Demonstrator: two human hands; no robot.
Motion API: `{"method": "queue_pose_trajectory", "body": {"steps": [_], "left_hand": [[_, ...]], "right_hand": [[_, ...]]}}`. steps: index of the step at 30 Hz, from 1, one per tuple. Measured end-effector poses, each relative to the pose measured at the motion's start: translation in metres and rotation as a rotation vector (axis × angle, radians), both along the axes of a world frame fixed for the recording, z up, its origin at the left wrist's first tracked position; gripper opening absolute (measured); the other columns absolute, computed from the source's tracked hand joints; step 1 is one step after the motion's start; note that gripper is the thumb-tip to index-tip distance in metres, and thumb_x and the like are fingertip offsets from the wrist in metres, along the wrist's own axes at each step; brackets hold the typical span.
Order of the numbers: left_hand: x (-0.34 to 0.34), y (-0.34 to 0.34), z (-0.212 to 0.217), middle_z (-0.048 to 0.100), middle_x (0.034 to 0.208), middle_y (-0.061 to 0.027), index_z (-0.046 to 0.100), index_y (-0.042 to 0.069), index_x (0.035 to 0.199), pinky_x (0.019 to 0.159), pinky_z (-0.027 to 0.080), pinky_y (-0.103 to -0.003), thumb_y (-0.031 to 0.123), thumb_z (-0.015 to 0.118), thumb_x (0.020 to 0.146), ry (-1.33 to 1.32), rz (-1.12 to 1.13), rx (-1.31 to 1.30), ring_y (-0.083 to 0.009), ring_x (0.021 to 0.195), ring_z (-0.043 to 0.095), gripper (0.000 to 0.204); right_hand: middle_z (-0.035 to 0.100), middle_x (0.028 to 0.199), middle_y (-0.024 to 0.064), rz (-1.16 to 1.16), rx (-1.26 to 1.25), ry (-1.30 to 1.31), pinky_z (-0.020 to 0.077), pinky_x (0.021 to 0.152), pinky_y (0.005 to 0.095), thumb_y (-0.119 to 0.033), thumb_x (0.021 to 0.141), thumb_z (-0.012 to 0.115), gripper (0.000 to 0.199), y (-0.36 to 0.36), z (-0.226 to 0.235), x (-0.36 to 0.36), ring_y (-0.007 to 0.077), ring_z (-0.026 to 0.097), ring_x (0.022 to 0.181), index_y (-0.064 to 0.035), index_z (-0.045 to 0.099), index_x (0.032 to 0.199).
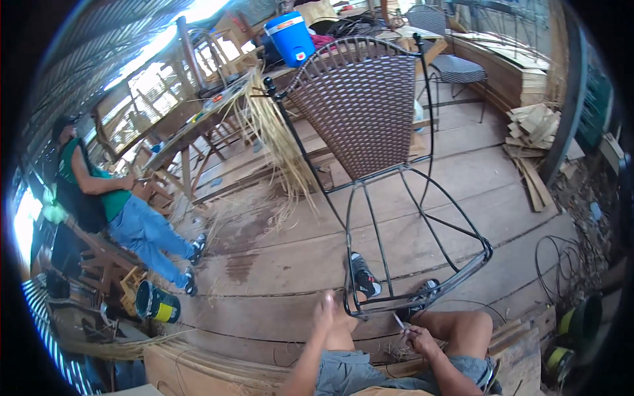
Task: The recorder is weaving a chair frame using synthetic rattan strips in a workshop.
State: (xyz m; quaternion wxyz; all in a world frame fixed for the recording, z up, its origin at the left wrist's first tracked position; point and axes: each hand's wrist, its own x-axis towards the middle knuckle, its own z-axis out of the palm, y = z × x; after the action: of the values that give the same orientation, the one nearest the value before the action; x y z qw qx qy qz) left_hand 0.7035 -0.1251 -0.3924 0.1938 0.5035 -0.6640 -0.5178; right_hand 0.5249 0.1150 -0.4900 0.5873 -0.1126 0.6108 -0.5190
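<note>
In front of me stands a chair with a black metal frame (376, 234) and a backrest woven in brown strips (370, 99). The seat part is bare metal bars, with no weave across it. My left hand (323, 317) is raised above my knee, beside the near left corner of the seat frame; its fingers look stretched out, slightly blurred, with nothing visible in them. Low between my legs, my right hand (421, 341) is closed around a small knife (399, 323), its thin pale blade pointing up toward the front bar. Both my feet are under the seat frame.
At the left a person (119, 191) sits near a green bucket (157, 303). Long pale fibre strips (281, 132) hang from a workbench holding a blue cooler (289, 39). Wood scraps (533, 129) and coiled black wire (558, 261) lie right. Another woven chair (459, 68) stands behind.
</note>
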Motion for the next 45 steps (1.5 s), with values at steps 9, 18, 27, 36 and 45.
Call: {"method": "queue_pose_trajectory", "body": {"steps": [9, 18, 27, 36, 45], "left_hand": [[-0.055, 0.03, 0.084, 0.031, 0.133, -0.0268, 0.041, -0.008, 0.122, 0.104, 0.025, -0.042, 0.02, 0.044, 0.089, 0.086, -0.075, -0.752, -0.0393, 0.124, 0.029, 0.043], [-0.22, -0.072, 0.179, 0.028, 0.138, -0.0167, 0.041, 0.001, 0.127, 0.103, 0.022, -0.053, 0.034, 0.058, 0.08, -0.419, -0.45, -1.543, -0.0389, 0.128, 0.023, 0.059], [-0.347, -0.156, 0.211, 0.026, 0.141, -0.0144, 0.039, 0.005, 0.13, 0.1, 0.026, -0.053, 0.039, 0.057, 0.08, -0.735, -0.379, -1.8, -0.0385, 0.129, 0.023, 0.063], [-0.378, -0.186, 0.206, 0.022, 0.142, -0.013, 0.033, 0.013, 0.135, 0.097, 0.028, -0.055, 0.044, 0.056, 0.079, -0.84, -0.353, -1.832, -0.0435, 0.128, 0.021, 0.067], [-0.381, -0.19, 0.205, 0.014, 0.145, -0.0154, 0.027, 0.012, 0.138, 0.1, 0.025, -0.055, 0.047, 0.057, 0.077, -0.882, -0.381, -1.785, -0.0465, 0.129, 0.015, 0.077]], "right_hand": [[0.061, 0.084, 0.0211, 0.369, 0.115, 0.97, 0.0464, 0.068, 0.0454, -0.027, 0.09, 0.043, 0.027, 0.009, -0.042, 0.014, 0.0397, 0.059, 0.077, -0.0083, 0.057, 0.103], [0.055, 0.079, 0.012, -0.228, -0.503, 1.358, 0.0415, 0.073, 0.0405, -0.007, 0.082, 0.051, 0.007, -0.033, 0.16, -0.046, 0.032, 0.053, 0.079, -0.0082, 0.056, 0.087], [0.062, 0.082, 0.0074, 0.258, -0.08, 1.464, 0.0384, 0.084, 0.0387, -0.012, 0.079, 0.05, 0.011, -0.065, 0.13, -0.092, 0.0235, 0.058, 0.081, -0.0115, 0.058, 0.087], [0.061, 0.071, 0.0077, 0.188, -0.262, 1.325, 0.038, 0.073, 0.0363, -0.009, 0.073, 0.052, 0.008, -0.059, 0.132, -0.104, 0.0236, 0.058, 0.072, -0.0105, 0.055, 0.081], [0.06, 0.068, 0.0073, 0.239, -0.23, 1.308, 0.0376, 0.072, 0.037, -0.011, 0.071, 0.055, 0.009, -0.057, 0.133, -0.103, 0.0238, 0.058, 0.069, -0.0108, 0.055, 0.08]]}}
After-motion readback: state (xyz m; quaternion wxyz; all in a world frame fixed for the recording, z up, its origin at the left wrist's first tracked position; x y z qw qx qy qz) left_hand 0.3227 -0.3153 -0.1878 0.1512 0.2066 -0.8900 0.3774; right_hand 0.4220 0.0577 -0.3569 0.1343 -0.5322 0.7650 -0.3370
